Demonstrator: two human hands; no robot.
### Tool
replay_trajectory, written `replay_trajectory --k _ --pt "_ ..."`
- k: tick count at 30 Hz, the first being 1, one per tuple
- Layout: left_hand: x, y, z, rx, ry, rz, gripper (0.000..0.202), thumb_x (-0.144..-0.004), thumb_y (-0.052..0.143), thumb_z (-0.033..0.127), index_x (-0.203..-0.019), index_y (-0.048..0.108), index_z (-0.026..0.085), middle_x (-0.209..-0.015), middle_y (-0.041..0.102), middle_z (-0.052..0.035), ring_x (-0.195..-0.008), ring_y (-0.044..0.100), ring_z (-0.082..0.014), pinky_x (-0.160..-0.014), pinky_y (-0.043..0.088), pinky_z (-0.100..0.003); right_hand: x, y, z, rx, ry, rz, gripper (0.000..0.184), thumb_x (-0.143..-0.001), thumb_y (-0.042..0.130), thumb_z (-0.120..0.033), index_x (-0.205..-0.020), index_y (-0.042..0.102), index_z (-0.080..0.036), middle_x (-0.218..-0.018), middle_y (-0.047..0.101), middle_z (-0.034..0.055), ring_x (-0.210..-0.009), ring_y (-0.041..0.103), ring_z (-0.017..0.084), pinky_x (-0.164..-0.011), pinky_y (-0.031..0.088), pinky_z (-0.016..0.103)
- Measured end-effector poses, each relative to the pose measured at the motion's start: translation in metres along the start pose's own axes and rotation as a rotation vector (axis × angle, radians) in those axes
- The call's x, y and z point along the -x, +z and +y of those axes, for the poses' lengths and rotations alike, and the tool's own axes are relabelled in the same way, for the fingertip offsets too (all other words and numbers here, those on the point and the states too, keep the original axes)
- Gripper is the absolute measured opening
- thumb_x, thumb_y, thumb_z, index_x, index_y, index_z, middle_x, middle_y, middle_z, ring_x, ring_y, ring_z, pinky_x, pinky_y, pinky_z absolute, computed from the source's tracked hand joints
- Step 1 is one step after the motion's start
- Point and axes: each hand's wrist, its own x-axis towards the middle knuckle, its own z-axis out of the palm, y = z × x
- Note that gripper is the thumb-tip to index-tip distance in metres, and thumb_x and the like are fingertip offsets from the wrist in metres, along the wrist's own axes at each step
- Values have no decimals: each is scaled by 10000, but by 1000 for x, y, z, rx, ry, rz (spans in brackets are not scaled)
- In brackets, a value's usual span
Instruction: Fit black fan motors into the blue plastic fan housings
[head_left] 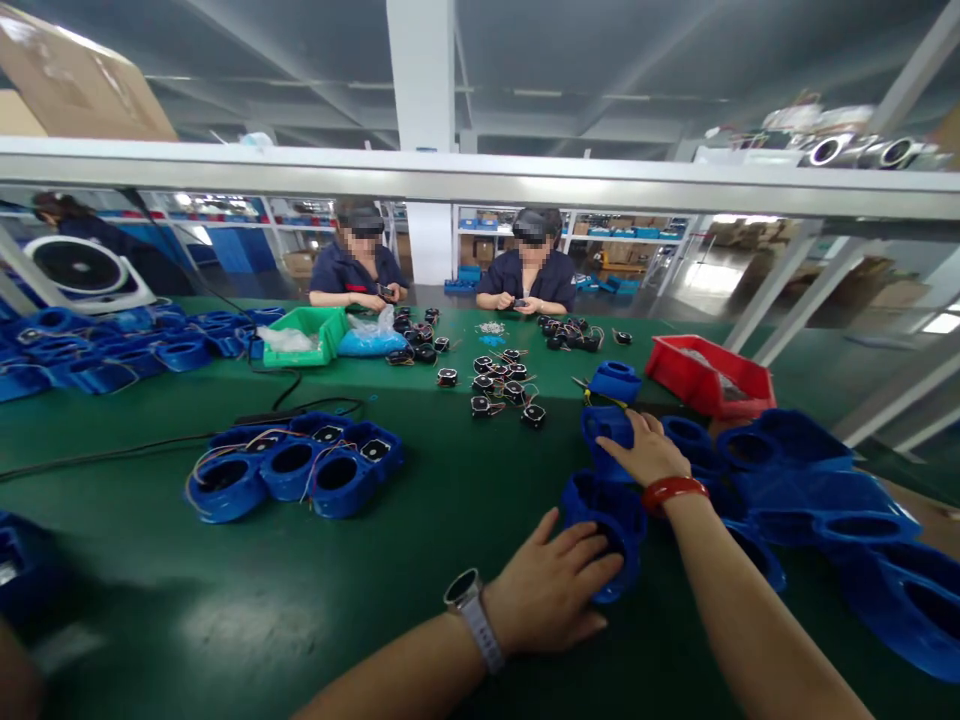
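My left hand (551, 585), with a watch on its wrist, lies with fingers stretched over the round opening of a blue plastic housing (628, 515). Farther out, my right hand (654, 452), wearing a red bangle, is on a second blue housing (600, 425), thumb across its top and fingers around its right side; the fingertips are partly hidden. Just behind it stands another blue housing (615, 380). A yellow-handled tool (600, 398) lies between these two. More blue housings (817, 490) are crowded to the right of my right hand.
Several blue housings with wired black parts (300, 460) stand left of centre. Small black motor-like parts (514, 392) lie mid-table. A red bin (709, 375) is at right, a green bin (319, 335) at left. Two co-workers (358, 265) sit opposite. A shelf beam (480, 180) crosses above.
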Motion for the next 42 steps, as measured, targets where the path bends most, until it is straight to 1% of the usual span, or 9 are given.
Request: replay_trajectory --k 4,8,14,17,22,26,30,34,42 --pt "-7 4 -5 -65 -59 -23 451 -903 531 334 -1319 410 208 -1084 614 -100 -1169 476 -258 -1081 162 -641 3 4 24 -71 22 -18 602 -820 485 -427 -1346 361 -162 -1259 476 189 -991 599 351 -831 475 509" --pt "47 -16 -23 -75 -247 17 446 -861 583 298 -1283 445 262 -1062 603 -67 -1105 495 -240 -1078 150 -643 7 -5 33 -303 -149 11 483 -776 455 -359 -1205 439 -137 -1162 558 150 -1057 570 276 -906 468 408" --pt "115 -43 -49 -55 -474 83 433 -829 541 191 -1251 484 272 -1013 587 -39 -1058 503 -209 -1107 194 -526 18 1 -30 -535 -586 -779 377 -733 462 -269 -1051 640 -173 -1054 660 47 -959 617 218 -895 487 363" --pt "122 -48 -52 -22 -479 101 392 -810 543 194 -1194 527 270 -964 591 -27 -983 526 -192 -1110 199 -496 18 16 -80 -439 -725 -949 345 -746 532 -262 -1052 665 -173 -1055 664 44 -948 616 209 -883 487 348" --pt "120 -48 -49 11 -459 105 312 -791 581 241 -1101 573 274 -904 606 -7 -921 548 -176 -1102 215 -478 -30 38 -110 -197 -557 -701 475 -827 557 -521 -1194 578 -220 -1217 590 40 -1076 565 196 -920 457 306" --pt "118 -31 -50 -104 -323 195 265 -832 609 368 -1071 585 254 -837 625 20 -882 556 -150 -1144 84 -461 -73 64 -113 34 -242 -411 614 -917 334 -582 -1224 475 -69 -1128 583 223 -988 591 333 -843 464 501" --pt "110 5 -55 -317 -63 425 131 -942 520 312 -1022 608 256 -648 588 86 -823 561 -101 -1124 -164 -455 -91 87 -117 160 -112 -360 605 -872 442 -590 -1186 471 -73 -958 623 202 -870 624 348 -737 494 464" --pt "104 33 -55 -229 -11 487 149 -958 495 240 -879 614 199 -772 638 73 -794 584 -43 -1147 -144 -399 -90 89 -108 161 -139 -395 364 -876 482 -419 -1084 505 -121 -918 632 151 -810 634 291 -671 496 385" --pt "111 -36 -37 48 -215 511 492 -904 542 359 -1350 369 245 -1264 533 -50 -1286 382 -200 -1162 144 -412 -37 34 -89 -1 -362 -393 222 -823 514 -365 -990 501 -218 -965 625 45 -840 612 220 -707 461 328"
